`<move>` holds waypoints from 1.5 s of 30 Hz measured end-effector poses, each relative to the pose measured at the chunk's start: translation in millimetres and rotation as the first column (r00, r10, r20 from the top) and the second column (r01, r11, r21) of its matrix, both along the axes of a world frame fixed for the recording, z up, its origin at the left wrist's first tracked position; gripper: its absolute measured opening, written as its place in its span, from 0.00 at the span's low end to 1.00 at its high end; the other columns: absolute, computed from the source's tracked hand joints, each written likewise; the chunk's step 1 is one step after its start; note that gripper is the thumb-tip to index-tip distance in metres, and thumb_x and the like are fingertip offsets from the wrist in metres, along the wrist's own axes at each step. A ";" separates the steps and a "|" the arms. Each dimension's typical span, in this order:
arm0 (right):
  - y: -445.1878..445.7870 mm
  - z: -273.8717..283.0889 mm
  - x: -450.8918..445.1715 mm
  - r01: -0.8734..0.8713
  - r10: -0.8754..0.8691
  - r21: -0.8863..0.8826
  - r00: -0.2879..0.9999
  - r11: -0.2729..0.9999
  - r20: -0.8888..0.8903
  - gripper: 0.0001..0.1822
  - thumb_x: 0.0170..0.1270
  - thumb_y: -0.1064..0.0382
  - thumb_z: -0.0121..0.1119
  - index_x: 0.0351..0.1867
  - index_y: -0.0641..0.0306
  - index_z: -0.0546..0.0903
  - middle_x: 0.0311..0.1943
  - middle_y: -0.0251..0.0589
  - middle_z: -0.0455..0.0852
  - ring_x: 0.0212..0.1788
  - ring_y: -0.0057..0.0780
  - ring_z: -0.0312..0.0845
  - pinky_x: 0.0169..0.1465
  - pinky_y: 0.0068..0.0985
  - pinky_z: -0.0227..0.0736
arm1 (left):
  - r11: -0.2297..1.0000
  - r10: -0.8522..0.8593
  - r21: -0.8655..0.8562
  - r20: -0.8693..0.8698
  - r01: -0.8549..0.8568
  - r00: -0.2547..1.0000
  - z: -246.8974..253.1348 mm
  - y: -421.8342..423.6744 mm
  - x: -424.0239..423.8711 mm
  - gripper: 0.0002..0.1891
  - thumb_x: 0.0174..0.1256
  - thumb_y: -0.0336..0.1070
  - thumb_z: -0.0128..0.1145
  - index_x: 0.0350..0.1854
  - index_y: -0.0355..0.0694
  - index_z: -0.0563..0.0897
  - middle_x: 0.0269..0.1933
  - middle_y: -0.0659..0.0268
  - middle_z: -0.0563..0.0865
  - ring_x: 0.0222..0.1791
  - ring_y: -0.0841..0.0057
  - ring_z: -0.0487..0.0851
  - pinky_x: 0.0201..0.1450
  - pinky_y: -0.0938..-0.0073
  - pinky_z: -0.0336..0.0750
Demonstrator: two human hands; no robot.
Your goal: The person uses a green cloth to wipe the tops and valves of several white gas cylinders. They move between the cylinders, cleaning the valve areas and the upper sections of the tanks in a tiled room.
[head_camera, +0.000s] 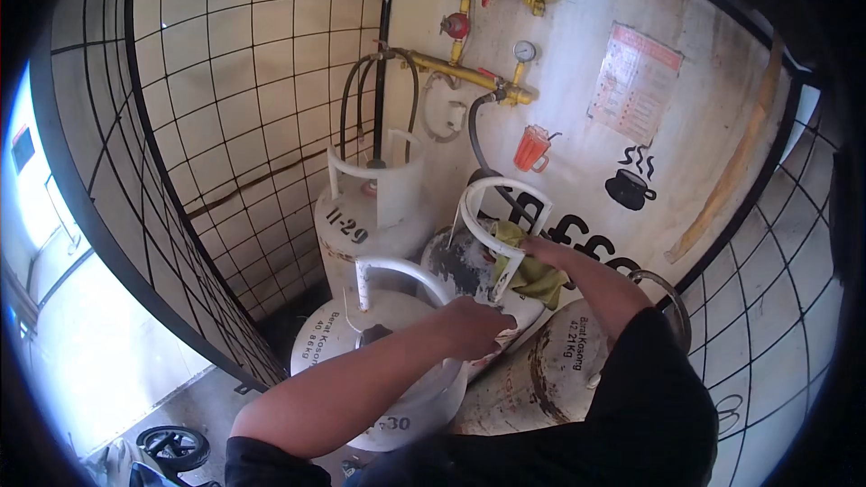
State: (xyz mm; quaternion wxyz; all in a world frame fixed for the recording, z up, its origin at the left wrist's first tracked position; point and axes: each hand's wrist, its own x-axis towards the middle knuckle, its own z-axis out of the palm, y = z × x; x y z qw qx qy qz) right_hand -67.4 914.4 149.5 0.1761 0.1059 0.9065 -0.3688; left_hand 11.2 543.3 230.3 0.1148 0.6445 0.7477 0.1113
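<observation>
My right hand reaches into the white collar of the middle gas cylinder and holds a green cloth. The cloth hangs over that cylinder's worn, partly grey shoulder. A black hose leads down into the same collar. My left hand lies by the collar of the nearest white cylinder, its fingers curled toward the middle cylinder. Whether the fingers grip the collar is hidden.
Another white cylinder stands at the back left under black hoses. At right is a rusty cylinder. A yellow gas pipe with valves and a pressure gauge runs along the wall. Black mesh encloses the sides. A wheel shows lower left.
</observation>
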 end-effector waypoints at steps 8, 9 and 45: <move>-71.0 -9.3 30.6 0.058 0.234 0.755 0.933 0.653 -0.273 0.28 0.70 0.61 0.53 0.67 0.76 0.68 0.65 0.64 0.75 0.55 0.57 0.84 0.56 0.47 0.81 | 0.999 0.005 -0.051 -0.026 -0.007 1.000 2.1 -3.5 0.9 0.27 0.67 0.49 0.67 0.65 0.45 0.78 0.47 0.54 0.90 0.51 0.55 0.89 0.55 0.55 0.79; -73.8 -5.6 29.3 0.076 0.229 0.722 0.921 0.688 -0.315 0.24 0.69 0.64 0.52 0.63 0.78 0.73 0.63 0.63 0.77 0.54 0.56 0.85 0.56 0.44 0.82 | 0.999 0.012 -0.040 -0.024 -0.012 1.000 1.4 -4.9 1.3 0.27 0.66 0.50 0.67 0.64 0.45 0.79 0.46 0.54 0.90 0.50 0.55 0.89 0.55 0.56 0.80; -63.6 -3.4 30.4 0.097 0.274 0.643 0.849 0.760 -0.452 0.20 0.70 0.57 0.55 0.53 0.73 0.75 0.37 0.67 0.87 0.45 0.58 0.88 0.49 0.48 0.82 | 0.995 0.064 -0.080 0.021 -0.062 0.998 18.1 -5.3 4.6 0.28 0.65 0.43 0.69 0.67 0.43 0.79 0.54 0.57 0.90 0.56 0.61 0.87 0.65 0.59 0.74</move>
